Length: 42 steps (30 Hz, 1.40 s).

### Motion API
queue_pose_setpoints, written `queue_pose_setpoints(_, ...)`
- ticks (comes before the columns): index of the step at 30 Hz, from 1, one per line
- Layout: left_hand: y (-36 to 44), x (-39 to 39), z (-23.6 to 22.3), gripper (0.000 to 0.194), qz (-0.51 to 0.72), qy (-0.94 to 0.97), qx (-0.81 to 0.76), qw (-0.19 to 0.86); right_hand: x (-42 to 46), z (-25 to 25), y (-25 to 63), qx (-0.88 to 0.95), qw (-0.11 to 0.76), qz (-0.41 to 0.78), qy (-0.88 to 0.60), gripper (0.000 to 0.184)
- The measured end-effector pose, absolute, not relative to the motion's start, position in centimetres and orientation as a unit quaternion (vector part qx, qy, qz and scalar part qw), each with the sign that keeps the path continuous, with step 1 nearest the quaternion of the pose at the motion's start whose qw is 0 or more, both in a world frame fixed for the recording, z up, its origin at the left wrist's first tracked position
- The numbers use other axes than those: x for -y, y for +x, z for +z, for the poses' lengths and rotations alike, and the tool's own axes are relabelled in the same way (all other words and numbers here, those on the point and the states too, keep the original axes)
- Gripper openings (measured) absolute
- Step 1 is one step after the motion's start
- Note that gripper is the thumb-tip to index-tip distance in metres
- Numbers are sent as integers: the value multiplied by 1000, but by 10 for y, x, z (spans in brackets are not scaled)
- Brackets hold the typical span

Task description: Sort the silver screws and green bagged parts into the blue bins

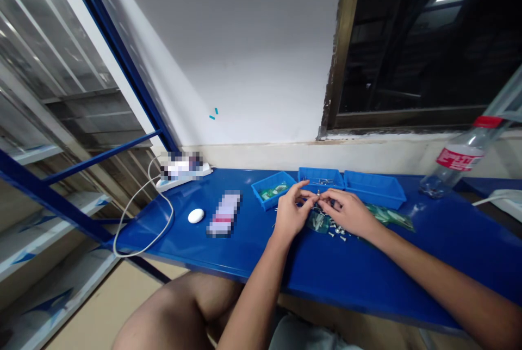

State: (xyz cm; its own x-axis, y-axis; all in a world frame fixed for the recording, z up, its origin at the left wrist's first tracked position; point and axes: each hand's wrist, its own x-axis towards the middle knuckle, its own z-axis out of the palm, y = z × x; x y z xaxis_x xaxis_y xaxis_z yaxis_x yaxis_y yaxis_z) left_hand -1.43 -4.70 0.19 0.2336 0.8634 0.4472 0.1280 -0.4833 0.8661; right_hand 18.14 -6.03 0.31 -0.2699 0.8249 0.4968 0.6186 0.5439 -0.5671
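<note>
Above the blue table, my left hand [291,211] and my right hand [348,213] meet with their fingertips together. Between them a small silver screw [318,193] pokes up, pinched by both hands; its lower part is hidden by my fingers. Below and between my wrists lies a loose pile of silver screws [337,230], beside a small clear-green plastic bag [318,222] with pieces in it. Another green bag [391,217] extends out from behind my right hand and wrist.
Three blue trays line the back: the left tray [265,204] holds a green bag, the middle tray [300,172] thin metal pieces, the right tray [377,198] partly hidden. A tilted bottle [459,157], white oval object [196,216], blurred flat item [225,214] and white cable [171,225] surround them.
</note>
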Motion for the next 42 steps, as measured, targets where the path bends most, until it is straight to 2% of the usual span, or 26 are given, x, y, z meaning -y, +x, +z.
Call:
queue_pose_setpoints(3, -16, 48, 3, 40, 485, 718, -385, 318, 60, 6, 183, 759, 413, 138, -483, 26)
queue_pose_setpoints(7, -19, 49, 1, 27, 430, 777, -410, 208, 55, 1, 188, 728, 437, 178, -497, 32)
queue_pose_setpoints(10, -20, 48, -3, 26, 383, 811, -417, 149, 50, -5, 193, 695, 473, 228, -491, 37)
queue_pose_setpoints(16, -21, 45, -9, 27, 324, 846, -410, 109, 44, -4, 200, 636, 522, 265, -503, 43)
queue_pose_setpoints(21, -21, 44, -9, 24, 292, 850, -424, 111, 41, -1, 207, 616, 526, 250, -531, 46)
queue_pose_setpoints(25, -21, 42, -10, 23, 290, 847, -432, 110, 43, 1, 211, 614, 500, 191, -580, 48)
queue_pose_setpoints(32, -23, 43, -8, 16, 281, 843, -446, 107, 43, 3, 215, 677, 397, 32, -619, 34)
queue_pose_setpoints(35, -22, 43, -6, 12, 301, 834, -444, 128, 44, 0, 213, 730, 364, 47, -577, 31)
queue_pose_setpoints(42, -22, 40, -11, 20, 345, 820, -421, 177, 50, -4, 201, 807, 331, 94, -479, 24)
